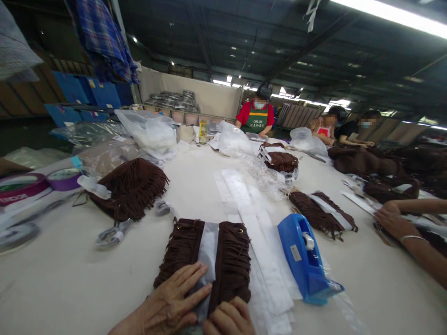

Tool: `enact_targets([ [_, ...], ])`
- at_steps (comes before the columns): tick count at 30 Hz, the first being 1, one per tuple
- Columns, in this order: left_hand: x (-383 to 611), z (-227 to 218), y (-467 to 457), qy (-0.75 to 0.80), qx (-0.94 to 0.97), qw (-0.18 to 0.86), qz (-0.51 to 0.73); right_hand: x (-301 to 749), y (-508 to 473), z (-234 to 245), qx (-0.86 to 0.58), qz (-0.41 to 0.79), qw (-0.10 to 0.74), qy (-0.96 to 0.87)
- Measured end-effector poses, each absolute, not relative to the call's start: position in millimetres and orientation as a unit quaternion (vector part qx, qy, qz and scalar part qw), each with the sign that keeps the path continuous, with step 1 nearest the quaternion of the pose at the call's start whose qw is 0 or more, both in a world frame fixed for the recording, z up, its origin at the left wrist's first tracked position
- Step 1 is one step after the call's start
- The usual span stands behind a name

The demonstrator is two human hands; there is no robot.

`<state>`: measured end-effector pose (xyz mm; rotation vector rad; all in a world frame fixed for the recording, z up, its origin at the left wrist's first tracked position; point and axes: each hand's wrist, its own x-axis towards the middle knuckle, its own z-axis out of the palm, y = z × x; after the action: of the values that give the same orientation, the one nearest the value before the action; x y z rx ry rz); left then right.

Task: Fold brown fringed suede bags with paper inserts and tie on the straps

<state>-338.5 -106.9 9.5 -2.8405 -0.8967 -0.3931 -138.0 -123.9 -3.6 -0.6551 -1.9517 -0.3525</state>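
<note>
In front of me on the table lies a brown fringed suede bag (233,260) with a pale translucent strip (208,242) running down its middle. My left hand (174,295) rests flat on the strip and the bag's left half, fingers stretched out. At the bag's near edge, my right hand (228,318) has its fingers curled; whatever they grip is hidden. A blue tape dispenser (303,260) stands to the right of the bag. Between them, long white strips (258,237) lie spread along the table.
Another brown fringed bag (127,188) lies at left, near purple tape rolls (63,179). Wrapped fringed bags (323,211) lie at right, close to a co-worker's hand (398,223). Plastic bags (150,132) pile up at the back. A person in a green apron (256,118) works across the table (132,274).
</note>
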Motion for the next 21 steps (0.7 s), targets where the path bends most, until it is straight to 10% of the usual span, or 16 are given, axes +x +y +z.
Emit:
enact_targets([
  [21, -326, 15, -61, -0.329, -0.922, 0.180, -0.099, -107, -92, -3, -0.425, 0.011, 0.408, -0.807],
])
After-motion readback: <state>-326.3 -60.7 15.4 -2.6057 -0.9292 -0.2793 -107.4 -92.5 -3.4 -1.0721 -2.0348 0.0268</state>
